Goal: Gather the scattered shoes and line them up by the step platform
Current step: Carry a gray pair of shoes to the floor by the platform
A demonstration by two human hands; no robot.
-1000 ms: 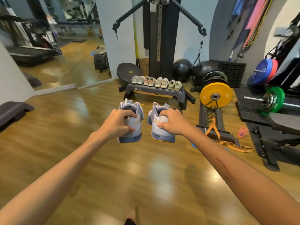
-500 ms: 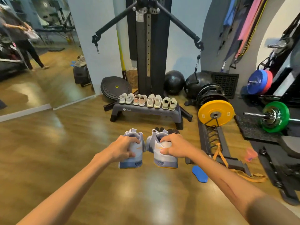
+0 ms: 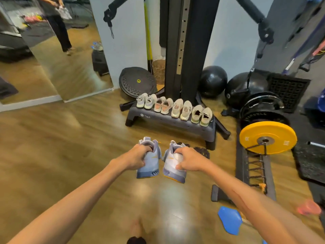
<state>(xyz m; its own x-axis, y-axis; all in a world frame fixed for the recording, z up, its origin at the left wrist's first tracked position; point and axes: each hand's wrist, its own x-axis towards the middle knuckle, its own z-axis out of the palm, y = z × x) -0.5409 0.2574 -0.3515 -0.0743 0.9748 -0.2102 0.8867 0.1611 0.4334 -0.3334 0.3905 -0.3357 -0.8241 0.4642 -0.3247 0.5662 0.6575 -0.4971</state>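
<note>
Shoes first: two pale blue-grey sneakers are up in the air over the wooden floor (image 3: 52, 155), one per hand, heels toward the camera. The left sneaker (image 3: 149, 164) has a darker blue sole with little slots at the heel and a thin orange stripe on its side; the left hand (image 3: 136, 158) grips it at the collar, fingers (image 3: 146, 148) curled down into the opening. The right sneaker (image 3: 173, 167) looks a bit lighter, nearly white on the heel, with an orange edge along the sole, and the right hand (image 3: 189, 160) holds it the same way, fingers hooked over the collar and thumb pressed on the heel. The two sneakers hang side by side with a narrow gap between them.

Past them sits the dark step platform (image 3: 175, 125), with eight more shoes lined up on top in four pairs, toes pointing away: a grey-white pair (image 3: 146, 101), a pair with pinkish insides (image 3: 163, 105), a cream pair (image 3: 182, 109) and a pale greenish pair (image 3: 202, 114). Some dark slippers (image 3: 201, 151), I think, lie on the floor just in front of the platform's right end, partly hidden by the right hand.

Right of the platform there's a yellow weight plate (image 3: 279, 140) standing on a rack, and a blue insole-shaped thing (image 3: 229, 220) lies on the floor under the right forearm.
</note>
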